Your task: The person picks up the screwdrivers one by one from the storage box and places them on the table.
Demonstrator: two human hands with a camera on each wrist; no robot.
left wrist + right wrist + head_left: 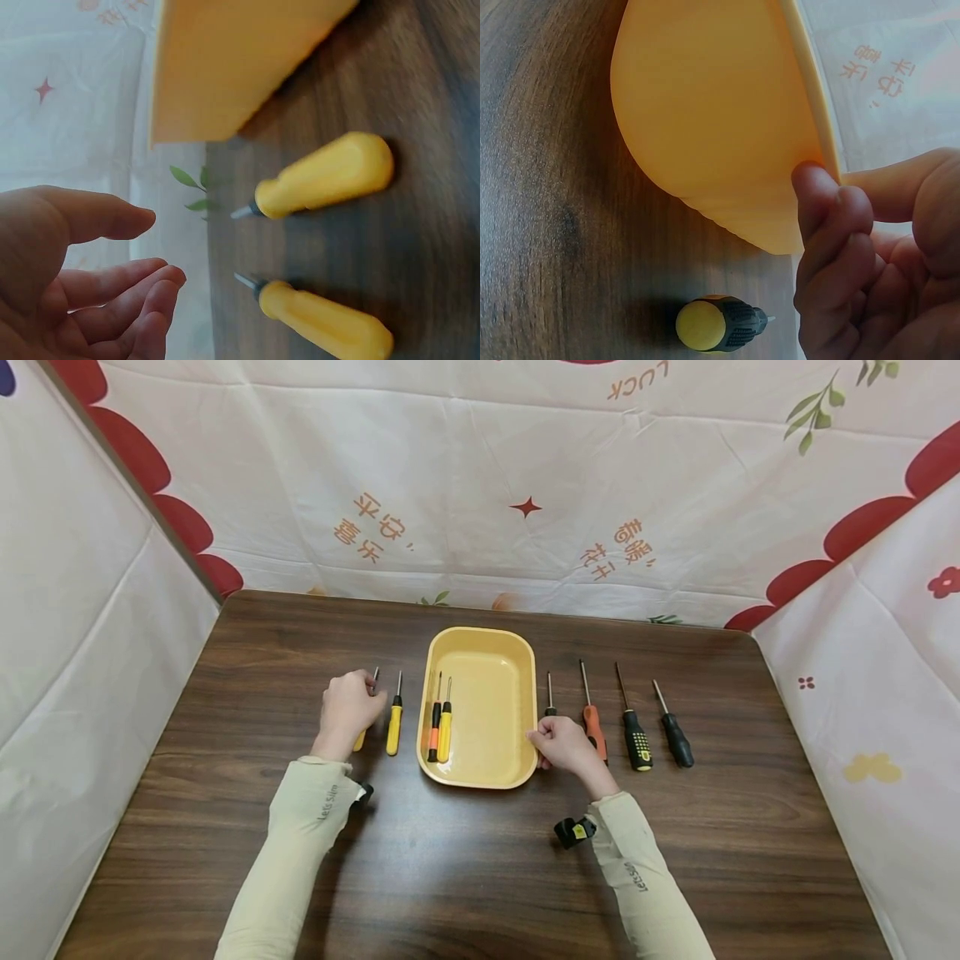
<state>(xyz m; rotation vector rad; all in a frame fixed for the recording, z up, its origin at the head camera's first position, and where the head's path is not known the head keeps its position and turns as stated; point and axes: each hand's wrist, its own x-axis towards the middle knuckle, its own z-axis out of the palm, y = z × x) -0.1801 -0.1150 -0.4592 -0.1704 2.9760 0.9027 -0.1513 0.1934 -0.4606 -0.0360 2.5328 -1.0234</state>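
Observation:
My left hand [349,708] hovers over a yellow-handled screwdriver [360,741], partly covering it. In the left wrist view, thumb and fingers stand apart with nothing between them, and that screwdriver [326,321] lies beyond them. Beside it is a second yellow screwdriver [393,727], between the hand and the yellow tray [480,779]. With thumb and fingers my right hand [564,743] pinches the tray's right rim, as the right wrist view also shows at the tray wall [712,97]. Inside the tray, at its left, lie a black-and-orange screwdriver [434,731] and a yellow one [446,731].
Right of the tray, a dark-handled screwdriver [550,689] and an orange one [591,720] are partly hidden by my right hand. Farther right lie a black-and-yellow screwdriver [637,739] and a black one [677,739]. A printed cloth [480,485] hangs behind the wooden table [465,877].

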